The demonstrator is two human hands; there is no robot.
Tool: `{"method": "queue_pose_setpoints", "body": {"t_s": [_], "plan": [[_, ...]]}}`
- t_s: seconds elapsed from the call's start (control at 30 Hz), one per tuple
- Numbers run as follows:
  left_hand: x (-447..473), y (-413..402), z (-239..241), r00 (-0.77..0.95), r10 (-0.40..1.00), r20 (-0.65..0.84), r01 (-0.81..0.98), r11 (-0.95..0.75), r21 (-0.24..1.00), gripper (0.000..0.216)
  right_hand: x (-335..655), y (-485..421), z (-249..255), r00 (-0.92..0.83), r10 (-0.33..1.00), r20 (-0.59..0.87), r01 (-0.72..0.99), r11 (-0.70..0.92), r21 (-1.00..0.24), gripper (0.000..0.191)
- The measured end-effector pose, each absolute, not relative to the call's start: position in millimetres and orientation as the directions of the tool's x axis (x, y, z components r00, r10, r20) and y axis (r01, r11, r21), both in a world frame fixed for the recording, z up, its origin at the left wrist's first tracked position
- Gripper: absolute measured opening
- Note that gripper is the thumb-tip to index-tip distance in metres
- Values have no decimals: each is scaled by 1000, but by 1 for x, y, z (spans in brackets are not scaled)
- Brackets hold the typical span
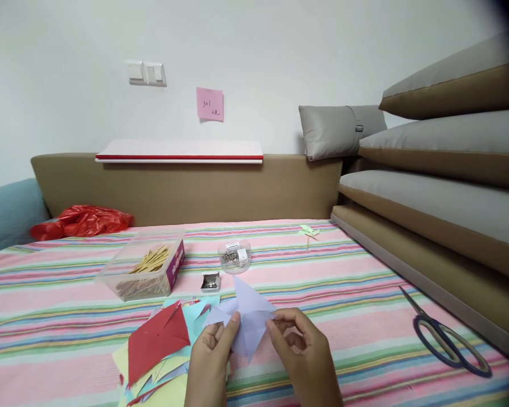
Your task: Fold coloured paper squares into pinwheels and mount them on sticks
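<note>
A: What did the head view show, counted?
B: One lilac paper pinwheel (251, 317), one green pinwheel (309, 230), one scissors (439, 328), one stick tub (176, 263), one small box (211, 287), one round case (238, 267).
A: Where?
B: Over or on a striped cloth (365, 316), before a white wall (254, 45).
A: And the fingers?
B: The left fingers (233, 325) pinched the lilac one near its centre; the right fingers (276, 332), its right-hand point. Both were closed on paper.

Between your left hand (214, 347) and right hand (303, 347) is the folded paper (250, 319). Left of it lies a paper pile (159, 342); behind that, sticks (153, 260) sit in a box (175, 266). Right of the box stand a carton (211, 288) and, behind it, a tub (236, 257). Scissors (433, 324) lie on the cloth (365, 325) at your right.
</note>
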State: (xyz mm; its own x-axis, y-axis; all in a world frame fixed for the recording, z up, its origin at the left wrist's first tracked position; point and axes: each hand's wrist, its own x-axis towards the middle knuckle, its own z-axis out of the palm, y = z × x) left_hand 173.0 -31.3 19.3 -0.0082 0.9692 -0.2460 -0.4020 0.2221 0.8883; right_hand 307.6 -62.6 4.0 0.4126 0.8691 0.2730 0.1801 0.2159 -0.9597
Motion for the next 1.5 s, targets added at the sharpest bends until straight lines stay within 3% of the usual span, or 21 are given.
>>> {"method": "queue_pose_setpoints", "body": {"t_s": [0.13, 0.23, 0.4, 0.5, 0.73, 0.93, 1.07, 1.17, 1.3, 1.4, 1.5], "plan": [[175, -33, 21, 58, 949, -310, -505, 296, 811, 34, 302, -66, 4, 398, 701, 592, 467, 400, -789, 8], [176, -35, 23, 95, 943, -318, -539, 317, 780, 29, 302, -67, 5, 254, 591, 766, 636, 495, -593, 19], [178, -36, 26, 173, 942, -288, -567, 334, 753, 22, 307, -68, 2, 80, 466, 881, 794, 504, -339, 32], [178, -35, 25, 216, 936, -278, -571, 352, 742, 25, 306, -70, 1, 40, 439, 898, 829, 487, -275, 37], [176, -36, 18, 273, 924, -268, -563, 380, 734, 29, 302, -69, -4, 62, 450, 891, 825, 480, -299, 39], [175, -36, 21, 245, 924, -293, -547, 381, 745, 31, 305, -66, -8, 179, 552, 814, 684, 525, -506, 35], [175, -36, 24, 247, 925, -288, -564, 379, 734, 19, 309, -65, -6, 450, 667, 594, 447, 407, -797, 13], [176, -37, 27, 202, 923, -326, -596, 381, 707, 18, 311, -64, -2, 579, 744, 335, 130, 321, -938, 33], [178, -39, 31, 179, 917, -356, -587, 390, 710, 17, 314, -62, 1, 310, 944, 113, -211, 184, -960, 46], [178, -39, 31, 174, 918, -357, -631, 383, 675, 12, 315, -60, 1, 124, 992, 35, -270, 67, -961, 38], [178, -37, 29, 156, 919, -361, -684, 364, 632, 2, 316, -58, 0, 114, 993, 19, -276, 50, -960, 35]]}}
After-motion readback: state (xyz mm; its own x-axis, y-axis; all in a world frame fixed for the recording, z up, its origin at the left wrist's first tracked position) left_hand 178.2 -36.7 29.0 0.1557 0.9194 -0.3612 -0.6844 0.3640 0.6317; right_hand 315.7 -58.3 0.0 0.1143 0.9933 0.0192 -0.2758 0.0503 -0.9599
